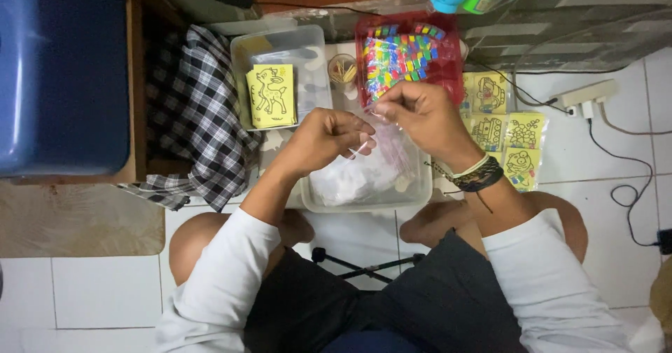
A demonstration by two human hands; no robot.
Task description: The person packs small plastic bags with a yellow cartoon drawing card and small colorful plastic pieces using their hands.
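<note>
Pinching a clear plastic bag (381, 132) between left hand (325, 136) and right hand (420, 115).

Soft, even indoor light fell from above, shadows stayed faint, the hands blurred slightly, and the frame's edges bowed a little

Both hands, left hand (323, 137) and right hand (420, 115), pinch a clear plastic bag (381, 132) above a clear tub (364, 185).
</note>
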